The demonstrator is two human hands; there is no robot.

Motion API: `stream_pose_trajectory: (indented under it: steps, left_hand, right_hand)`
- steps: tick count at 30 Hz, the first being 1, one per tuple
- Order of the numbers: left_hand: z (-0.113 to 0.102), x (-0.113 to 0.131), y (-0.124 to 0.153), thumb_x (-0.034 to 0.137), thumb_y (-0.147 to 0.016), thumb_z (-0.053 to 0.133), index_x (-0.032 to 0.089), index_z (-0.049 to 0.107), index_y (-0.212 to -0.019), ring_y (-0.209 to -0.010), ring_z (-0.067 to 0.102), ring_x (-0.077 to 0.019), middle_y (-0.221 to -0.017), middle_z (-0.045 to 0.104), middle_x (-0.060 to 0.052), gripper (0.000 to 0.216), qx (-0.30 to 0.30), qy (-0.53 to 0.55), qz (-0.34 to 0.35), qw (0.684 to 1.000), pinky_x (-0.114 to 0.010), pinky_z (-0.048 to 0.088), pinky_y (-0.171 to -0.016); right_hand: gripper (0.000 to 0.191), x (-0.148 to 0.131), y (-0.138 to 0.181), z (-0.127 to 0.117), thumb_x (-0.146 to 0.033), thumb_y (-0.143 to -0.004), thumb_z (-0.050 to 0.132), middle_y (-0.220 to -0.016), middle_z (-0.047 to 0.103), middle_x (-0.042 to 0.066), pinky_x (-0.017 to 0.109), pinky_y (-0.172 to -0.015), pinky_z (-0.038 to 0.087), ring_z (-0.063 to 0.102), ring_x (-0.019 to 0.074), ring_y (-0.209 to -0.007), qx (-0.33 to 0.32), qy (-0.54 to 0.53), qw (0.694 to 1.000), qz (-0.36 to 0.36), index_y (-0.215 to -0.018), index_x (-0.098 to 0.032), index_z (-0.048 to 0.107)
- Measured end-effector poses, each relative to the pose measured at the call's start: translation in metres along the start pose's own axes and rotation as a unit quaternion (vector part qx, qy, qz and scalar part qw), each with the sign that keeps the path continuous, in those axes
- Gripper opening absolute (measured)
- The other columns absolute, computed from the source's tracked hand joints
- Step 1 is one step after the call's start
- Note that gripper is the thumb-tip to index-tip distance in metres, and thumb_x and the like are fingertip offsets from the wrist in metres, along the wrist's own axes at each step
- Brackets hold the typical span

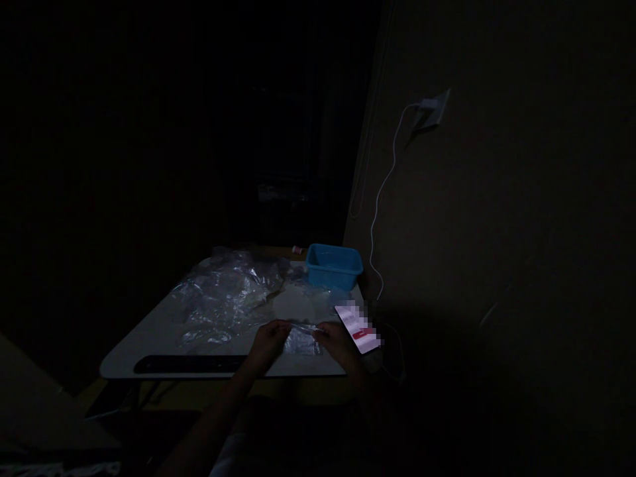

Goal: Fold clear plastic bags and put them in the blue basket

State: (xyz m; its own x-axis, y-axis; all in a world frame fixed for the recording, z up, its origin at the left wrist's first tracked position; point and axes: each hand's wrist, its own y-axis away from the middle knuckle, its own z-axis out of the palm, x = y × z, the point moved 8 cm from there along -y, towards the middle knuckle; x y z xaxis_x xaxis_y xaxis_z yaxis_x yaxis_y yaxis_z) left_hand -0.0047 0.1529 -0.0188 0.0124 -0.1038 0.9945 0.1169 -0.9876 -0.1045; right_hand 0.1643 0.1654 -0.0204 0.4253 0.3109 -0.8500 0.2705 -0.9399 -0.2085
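Between my two hands, just above the front part of the white table (124, 344), is a small clear plastic bag (303, 342). My left hand (271, 336) pinches its upper left corner. At the upper right corner, the fingers of my right hand (332, 336) are closed on the same bag. Whether anything is inside the bag I cannot tell in the dim light. A large loose heap of clear plastic bags (228, 288) lies to the left and beyond my left hand. Close to my right hand is a lit phone (358, 328).
A blue plastic basket (334, 266) stands at the far right corner, near a small spool-like item (297, 250). A white cable (375, 205) hangs from the wall socket (431, 109) towards the phone. A dark strip (193, 364) runs along the table's front edge.
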Motion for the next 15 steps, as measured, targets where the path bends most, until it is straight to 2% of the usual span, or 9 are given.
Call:
stream_pose_trajectory:
  steps: [4,9,15]
  left_hand:
    - [0.001,-0.006,-0.002,0.039,-0.055,0.061,0.013,0.060,-0.062,-0.044,0.042,-0.0082,-0.049,0.054,0.002,0.027,-0.012,0.001,-0.005,1.000,-0.019,0.031,-0.043]
    - [0.002,-0.009,-0.002,0.039,-0.056,0.061,0.013,0.060,-0.065,-0.043,0.041,-0.0079,-0.049,0.053,0.003,0.027,-0.027,0.005,-0.008,1.000,-0.019,0.030,-0.042]
    - [-0.001,-0.005,-0.003,0.041,-0.056,0.061,0.013,0.060,-0.061,-0.049,0.046,-0.0103,-0.053,0.055,0.001,0.028,-0.015,-0.012,0.013,1.000,-0.021,0.035,-0.047]
  right_hand:
    - [0.021,-0.001,-0.001,0.000,-0.028,-0.071,0.053,-0.088,0.063,0.003,0.027,-0.070,0.043,0.057,0.0178,-0.081,0.012,-0.049,0.998,-0.027,-0.089,-0.020,0.061]
    - [0.020,0.008,-0.003,0.000,-0.033,-0.073,0.049,-0.075,0.063,0.003,0.028,-0.066,0.043,0.058,0.0181,-0.073,0.023,-0.034,0.999,-0.011,-0.078,-0.018,0.061]
    - [0.017,0.009,-0.002,0.001,-0.031,-0.073,0.049,-0.075,0.063,0.002,0.027,-0.066,0.043,0.058,0.0173,-0.073,0.021,-0.065,0.998,-0.002,-0.076,-0.018,0.059]
